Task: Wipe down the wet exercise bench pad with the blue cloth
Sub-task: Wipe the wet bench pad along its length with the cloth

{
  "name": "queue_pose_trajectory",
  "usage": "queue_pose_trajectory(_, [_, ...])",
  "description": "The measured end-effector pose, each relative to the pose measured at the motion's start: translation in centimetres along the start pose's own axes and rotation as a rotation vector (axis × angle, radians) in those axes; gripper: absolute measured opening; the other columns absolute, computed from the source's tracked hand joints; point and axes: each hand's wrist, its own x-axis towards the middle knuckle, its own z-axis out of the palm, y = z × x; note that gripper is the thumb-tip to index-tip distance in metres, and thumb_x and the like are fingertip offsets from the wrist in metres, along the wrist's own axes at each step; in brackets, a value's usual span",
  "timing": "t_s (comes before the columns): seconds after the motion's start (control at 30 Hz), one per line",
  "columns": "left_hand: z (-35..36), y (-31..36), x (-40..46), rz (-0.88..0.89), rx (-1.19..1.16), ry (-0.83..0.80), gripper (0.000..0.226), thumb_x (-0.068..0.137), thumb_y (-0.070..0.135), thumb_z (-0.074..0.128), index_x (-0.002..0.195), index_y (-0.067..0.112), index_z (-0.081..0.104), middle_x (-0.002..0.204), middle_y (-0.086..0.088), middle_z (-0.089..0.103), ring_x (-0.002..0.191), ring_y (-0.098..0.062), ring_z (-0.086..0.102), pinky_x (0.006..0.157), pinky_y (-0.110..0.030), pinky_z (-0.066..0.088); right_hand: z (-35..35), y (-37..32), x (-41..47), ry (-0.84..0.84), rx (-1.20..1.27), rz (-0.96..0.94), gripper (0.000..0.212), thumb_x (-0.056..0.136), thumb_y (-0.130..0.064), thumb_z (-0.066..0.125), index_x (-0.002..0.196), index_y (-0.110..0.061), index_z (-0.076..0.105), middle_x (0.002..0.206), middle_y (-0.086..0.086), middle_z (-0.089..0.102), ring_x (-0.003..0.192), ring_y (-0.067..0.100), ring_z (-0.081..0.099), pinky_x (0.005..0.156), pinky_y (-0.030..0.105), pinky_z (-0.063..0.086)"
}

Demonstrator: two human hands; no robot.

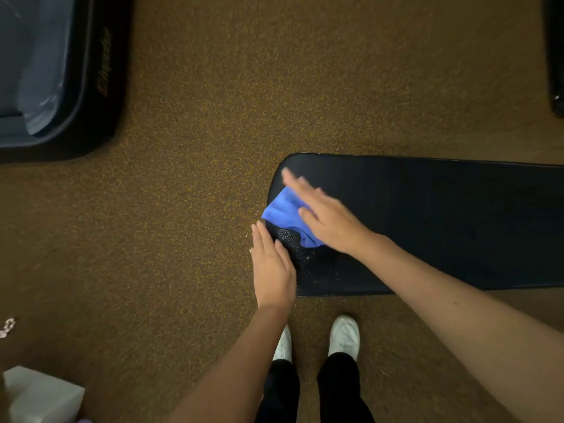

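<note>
A long black bench pad [433, 221] stretches from the centre to the right edge. Water droplets glisten on its near left corner. The blue cloth [283, 213] lies crumpled on the pad's left end. My right hand [323, 218] presses flat on top of the cloth, fingers spread and pointing up-left. My left hand [271, 267] rests flat at the pad's left edge beside the wet patch, fingers together, holding nothing.
Speckled brown floor surrounds the bench. A dark open case [58, 74] sits at the top left. A black bar [555, 56] runs along the top right edge. A white box [39, 395] stands at the bottom left. My white shoes [345, 334] stand below the pad.
</note>
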Motion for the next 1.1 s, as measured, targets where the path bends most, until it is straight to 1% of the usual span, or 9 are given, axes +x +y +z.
queue_pose_trajectory(0.1, [0.7, 2.3, 0.9, 0.030, 0.166, 0.095, 0.064, 0.090, 0.034, 0.006, 0.146, 0.004, 0.014, 0.155, -0.014, 0.013, 0.144, -0.024, 0.009, 0.115, -0.039, 0.007, -2.4, 0.9, -2.2, 0.355, 0.008, 0.111, 0.069, 0.089, 0.004, 0.036, 0.148, -0.026, 0.015, 0.152, 0.001, 0.028, 0.143, 0.017, 0.013, 0.116, 0.043, 0.015])
queue_pose_trajectory(0.2, [3.0, 5.2, 1.7, 0.023, 0.346, 0.138, 0.067, 0.091, 0.041, 0.014, 0.143, 0.000, 0.023, 0.150, -0.026, 0.021, 0.139, -0.042, 0.017, 0.111, -0.052, 0.018, -3.4, 2.8, -5.2, 0.460, -0.028, 0.321, 0.062, 0.094, 0.000, 0.037, 0.148, -0.019, 0.014, 0.155, 0.005, 0.020, 0.144, 0.020, 0.007, 0.114, 0.049, 0.018])
queue_pose_trajectory(0.33, [6.1, 7.3, 3.6, -0.148, 0.499, 0.051, 0.076, 0.094, 0.051, 0.032, 0.146, 0.002, 0.008, 0.151, -0.030, 0.001, 0.138, -0.050, -0.001, 0.114, -0.050, 0.004, -2.0, 4.8, -8.2, 0.345, -0.127, 0.445, 0.058, 0.098, -0.012, 0.036, 0.149, -0.017, 0.008, 0.157, 0.000, 0.008, 0.144, 0.019, -0.003, 0.116, 0.049, 0.008])
queue_pose_trajectory(0.53, [6.5, 6.2, 6.0, -0.135, 0.674, 0.200, 0.060, 0.086, 0.040, 0.055, 0.134, 0.006, 0.046, 0.135, -0.025, 0.047, 0.123, -0.046, 0.045, 0.102, -0.049, 0.038, -0.5, 5.9, -9.4, 0.217, -0.354, 0.425, 0.057, 0.099, -0.029, 0.033, 0.149, -0.020, 0.008, 0.158, 0.001, -0.002, 0.143, 0.024, -0.011, 0.114, 0.047, 0.000])
queue_pose_trajectory(0.7, [6.0, 3.2, 4.2, -0.071, 0.669, 0.190, 0.053, 0.086, 0.026, 0.028, 0.125, 0.002, 0.053, 0.125, -0.027, 0.054, 0.113, -0.045, 0.053, 0.095, -0.049, 0.044, -0.3, 6.4, -9.8, 0.183, -0.408, 0.382, 0.058, 0.098, -0.036, 0.031, 0.149, -0.022, 0.008, 0.157, 0.003, -0.005, 0.142, 0.025, -0.015, 0.113, 0.046, -0.005])
queue_pose_trajectory(0.77, [5.9, 2.2, 2.6, -0.075, 0.678, 0.180, 0.052, 0.086, 0.025, 0.029, 0.125, -0.001, 0.053, 0.124, -0.029, 0.054, 0.111, -0.047, 0.054, 0.093, -0.049, 0.046, -0.3, 6.4, -10.0, 0.159, -0.435, 0.374, 0.058, 0.097, -0.039, 0.030, 0.148, -0.023, 0.007, 0.157, 0.004, -0.008, 0.141, 0.025, -0.018, 0.112, 0.045, -0.007])
queue_pose_trajectory(0.9, [5.4, 3.4, 4.0, -0.105, 0.638, 0.198, 0.050, 0.084, 0.031, 0.055, 0.123, 0.000, 0.055, 0.117, -0.027, 0.059, 0.100, -0.045, 0.059, 0.087, -0.048, 0.049, -0.3, 6.5, -9.9, 0.109, -0.472, 0.382, 0.061, 0.096, -0.044, 0.028, 0.148, -0.025, 0.002, 0.156, 0.004, -0.016, 0.139, 0.023, -0.024, 0.111, 0.045, -0.010])
queue_pose_trajectory(1.0, [4.9, 4.2, 6.2, -0.118, 0.621, 0.157, 0.052, 0.088, 0.035, 0.033, 0.121, 0.002, 0.057, 0.109, -0.021, 0.062, 0.086, -0.038, 0.061, 0.080, -0.044, 0.052, -0.3, 6.6, -9.8, 0.097, -0.501, 0.393, 0.062, 0.096, -0.046, 0.027, 0.148, -0.022, 0.002, 0.156, 0.004, -0.017, 0.139, 0.023, -0.023, 0.111, 0.044, -0.010])
queue_pose_trajectory(1.1, [4.4, 3.5, 6.7, -0.064, 0.635, 0.222, 0.050, 0.086, 0.030, 0.030, 0.118, 0.003, 0.058, 0.103, -0.019, 0.063, 0.077, -0.033, 0.061, 0.070, -0.036, 0.053, -0.4, 6.5, -9.8, 0.092, -0.510, 0.401, 0.064, 0.097, -0.045, 0.028, 0.149, -0.016, 0.004, 0.156, 0.003, -0.017, 0.140, 0.023, -0.022, 0.111, 0.043, -0.010])
